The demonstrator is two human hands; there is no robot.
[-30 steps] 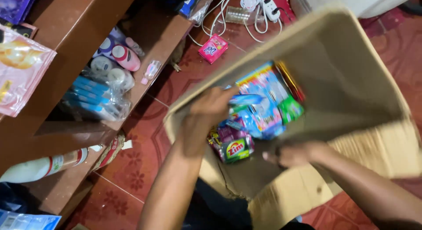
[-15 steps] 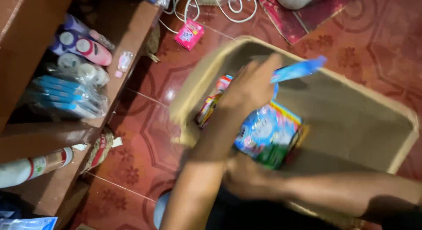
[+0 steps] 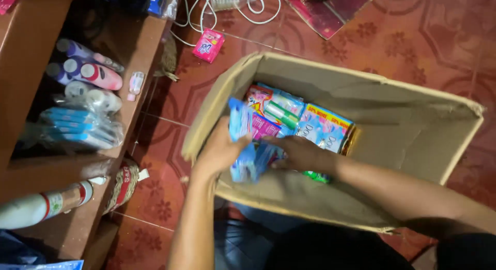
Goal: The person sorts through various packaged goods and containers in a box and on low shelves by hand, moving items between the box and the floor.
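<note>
Nearest the camera, the person's two bare forearms reach forward into an open cardboard box [image 3: 413,141] that stands on the red patterned tile floor [image 3: 170,203]. The left hand [image 3: 219,148] sits at the box's near-left wall, its grip closed around a bundle of blue sachet packs [image 3: 242,146], thumb on the front, the packs standing upright just inside the wall. The right hand [image 3: 299,152] comes in from the right and meets the same bundle on its other side; its fingers curl against the lower part of the packs, so its grip also closes on them. The bundle is thus held between both hands, low in the left half of the box, touching a pink pack [image 3: 264,126] just behind it.

Beyond the hands, more packets lie against the box's far-left corner: a light blue pack with a yellow band [image 3: 323,128], a green tube-shaped item [image 3: 281,114], and a green packet [image 3: 318,176] peeking out under the right wrist. The right half of the box shows bare cardboard.

To the left stands a brown wooden shelf [image 3: 31,53]. A white bottle with a red band [image 3: 36,207] lies on its near board; farther along lie wrapped blue items [image 3: 77,128] and roll-on bottles with pink and purple caps [image 3: 85,68].

Farther off on the floor lie a small pink packet [image 3: 208,45] and white cables [image 3: 227,9].
</note>
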